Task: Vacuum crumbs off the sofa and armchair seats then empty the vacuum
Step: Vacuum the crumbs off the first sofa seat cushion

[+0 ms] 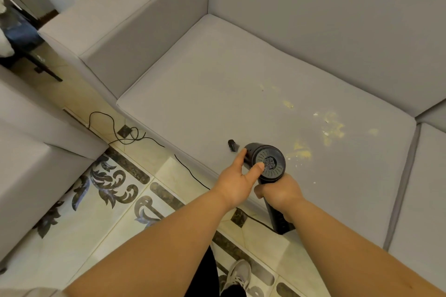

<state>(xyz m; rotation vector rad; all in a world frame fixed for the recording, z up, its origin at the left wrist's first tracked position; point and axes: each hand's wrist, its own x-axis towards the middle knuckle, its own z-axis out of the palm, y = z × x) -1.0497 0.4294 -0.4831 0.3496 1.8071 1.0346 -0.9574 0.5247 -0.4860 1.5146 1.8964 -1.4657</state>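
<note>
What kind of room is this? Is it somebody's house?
Most likely a living room in a home. A big grey sofa fills the view, with another grey seat beside it, on a patterned tile floor. The right hand grips a small black vacuum near crumbs on the cushion.

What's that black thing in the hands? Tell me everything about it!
It is a small handheld vacuum, black and plastic-looking. Its round back end faces the camera, with a ring of vent slots and a little grille in the middle. A long straight handle runs down toward the person. The right hand grips the handle, and the left hand touches the round body, thumb on the vents. It is above the front edge of the grey sofa seat, near yellow crumbs.
</note>
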